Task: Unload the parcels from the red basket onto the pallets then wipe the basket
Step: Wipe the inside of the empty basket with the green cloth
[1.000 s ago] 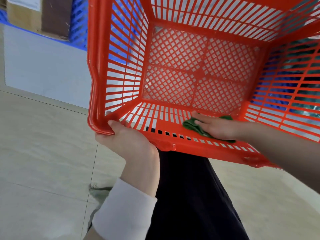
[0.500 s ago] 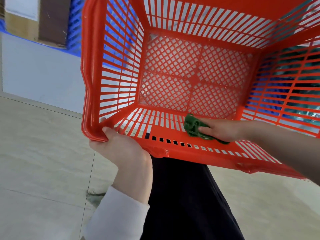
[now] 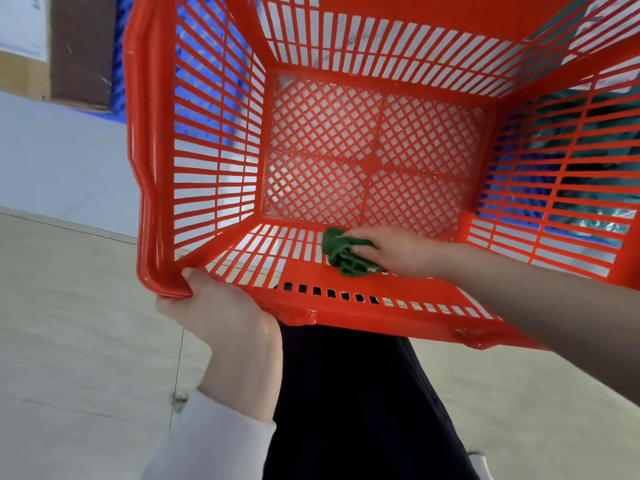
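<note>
Red basket (image 3: 363, 98) is held off the floor, tilted so its open mouth faces the camera; lattice bottom and all four slotted walls are visible, nothing inside but the cloth and the hand on it. Its near wall sits just above the person's dark trousers (image 3: 346, 403).

Green cloth (image 3: 341, 252) is bunched into a wad and pressed against the inner face of the near wall, close to the seam with the bottom lattice.

Right hand (image 3: 391, 251): forearm enters from the right over the basket rim, wrist roughly straight, palm down on the cloth. Fingers are curled over the wad, grip clenched on it, fingertips pointing left.

Left hand (image 3: 214, 313): comes up from below, white sleeve (image 3: 211, 438) at the wrist. Grip closed on the near left corner of the rim, thumb tip hooked over the lip into the basket, the other fingers hidden beneath the rim. This hand carries the basket.

Surroundings: pale tiled floor (image 3: 69, 341) beneath. A blue pallet (image 3: 121, 53) shows at upper left and through the left wall slots, with a cardboard parcel (image 3: 79, 46) standing on it. Dark teal wrapped items show through the right wall slots; too obscured to identify.
</note>
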### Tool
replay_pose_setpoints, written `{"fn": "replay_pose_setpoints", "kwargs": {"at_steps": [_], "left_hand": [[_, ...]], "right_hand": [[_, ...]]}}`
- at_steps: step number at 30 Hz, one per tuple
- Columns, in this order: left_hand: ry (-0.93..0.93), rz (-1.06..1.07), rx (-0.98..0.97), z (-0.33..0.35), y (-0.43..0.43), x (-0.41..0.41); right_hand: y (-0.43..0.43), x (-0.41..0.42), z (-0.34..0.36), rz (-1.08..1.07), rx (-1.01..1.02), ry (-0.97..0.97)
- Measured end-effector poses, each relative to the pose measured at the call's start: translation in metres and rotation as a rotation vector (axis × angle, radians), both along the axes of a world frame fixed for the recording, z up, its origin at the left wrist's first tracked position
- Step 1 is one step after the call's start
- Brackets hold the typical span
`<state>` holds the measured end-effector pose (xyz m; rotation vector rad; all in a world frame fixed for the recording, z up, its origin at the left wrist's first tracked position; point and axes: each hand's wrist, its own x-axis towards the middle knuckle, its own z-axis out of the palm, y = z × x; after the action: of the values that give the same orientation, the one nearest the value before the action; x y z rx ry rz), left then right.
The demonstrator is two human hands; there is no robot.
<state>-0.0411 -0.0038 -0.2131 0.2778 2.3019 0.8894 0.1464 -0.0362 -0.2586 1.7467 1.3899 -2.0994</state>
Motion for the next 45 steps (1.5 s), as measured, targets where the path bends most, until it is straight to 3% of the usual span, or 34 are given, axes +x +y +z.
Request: {"fn": "replay_pose_setpoints", "kwargs": {"at_steps": [4, 9, 13, 15, 18, 21, 29, 33, 36, 39, 45], "left_hand": [[0.026, -0.132, 0.116, 0.022, 0.002, 0.003], [0.291, -0.872, 0.439, 0.045, 0.005, 0.004], [0.373, -1.327, 0.389, 0.036, 0.001, 0.012], [0.459, -1.479, 0.417, 0.03, -0.007, 0.011], [0.538, -1.424, 0.422, 0.026, -0.009, 0.011], [0.575, -1.369, 0.441, 0.024, -0.006, 0.016], [0.573, -1.304, 0.349, 0.031, -0.004, 0.025], [0.611, -1.399, 0.235, 0.031, -0.003, 0.025], [0.635, -1.423, 0.204, 0.031, -0.002, 0.025], [0.662, -1.432, 0.202, 0.029, -0.001, 0.024], [0.626, -1.406, 0.176, 0.031, 0.0, 0.024]], "right_hand": [[-0.007, 0.037, 0.013, -0.013, -0.061, -0.043], [-0.025, 0.077, 0.041, 0.094, -0.06, -0.068], [-0.062, 0.086, 0.042, 0.192, -0.23, -0.041], [-0.069, 0.072, 0.025, 0.262, -0.165, -0.003], [-0.057, 0.051, -0.013, 0.354, -0.081, -0.13], [-0.043, 0.044, -0.039, 0.308, -0.076, -0.216], [-0.059, 0.081, 0.036, -0.013, -0.25, 0.099], [-0.035, 0.052, 0.008, -0.222, -0.046, 0.022], [-0.011, 0.012, -0.035, -0.013, 0.151, 0.002], [-0.005, -0.003, -0.068, 0.245, 0.173, -0.113], [-0.034, 0.064, -0.074, 0.321, 0.038, -0.262]]}}
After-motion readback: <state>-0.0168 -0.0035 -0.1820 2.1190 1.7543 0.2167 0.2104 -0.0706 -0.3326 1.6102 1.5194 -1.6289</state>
